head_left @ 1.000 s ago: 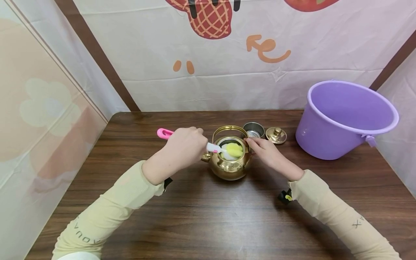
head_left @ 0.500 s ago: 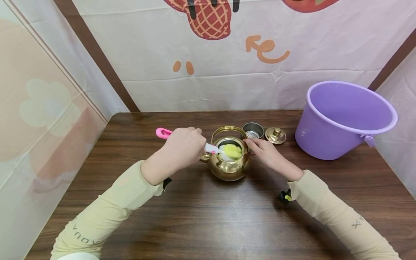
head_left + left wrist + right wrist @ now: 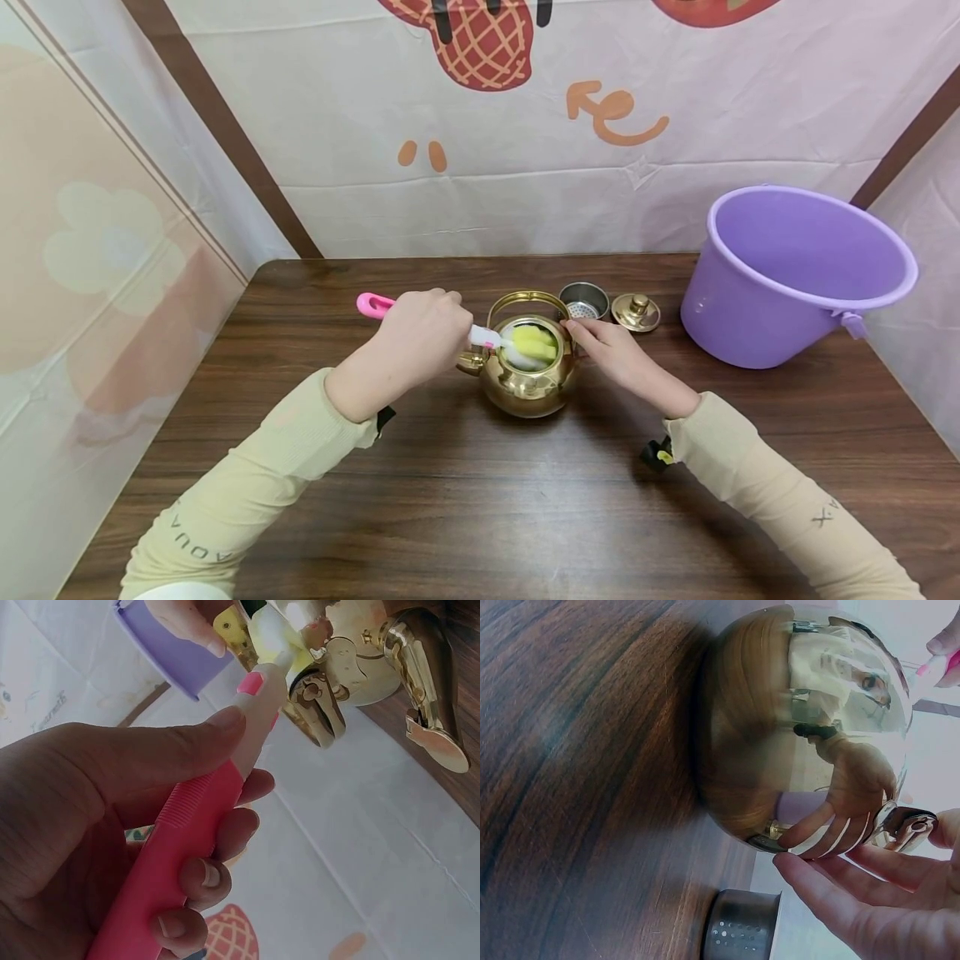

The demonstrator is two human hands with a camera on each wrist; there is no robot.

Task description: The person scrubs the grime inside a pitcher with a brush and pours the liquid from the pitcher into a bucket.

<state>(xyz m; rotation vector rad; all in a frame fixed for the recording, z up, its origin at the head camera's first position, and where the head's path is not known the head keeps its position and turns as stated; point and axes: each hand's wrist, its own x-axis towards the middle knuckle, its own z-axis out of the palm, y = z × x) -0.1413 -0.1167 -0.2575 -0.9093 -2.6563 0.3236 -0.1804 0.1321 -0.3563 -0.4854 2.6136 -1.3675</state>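
Note:
A shiny gold teapot [image 3: 528, 396] stands on the wooden table, lidless, its spout [image 3: 427, 682] towards my left hand. My left hand [image 3: 423, 333] grips the pink and white handle [image 3: 184, 840] of a sponge brush, fingers wrapped round it and thumb along the top. The brush's yellow and white sponge head [image 3: 534, 342] sits in the teapot's mouth. At the teapot's right side, my right hand [image 3: 611, 354] pinches the foot of the arched handle [image 3: 528, 297] with thumb and fingers. In the right wrist view its fingertips [image 3: 791, 866] touch the teapot's body.
Behind the teapot is a perforated steel strainer [image 3: 585, 298], and beside it lies the gold lid [image 3: 636, 312]. A large purple bucket [image 3: 750, 325] stands at the table's back right. A printed curtain [image 3: 525, 208] hangs behind the table [image 3: 487, 517].
My left hand has drawn slightly left and up with the brush, and the sponge head has shifted left in the teapot's mouth. My right hand stays at the handle's foot.

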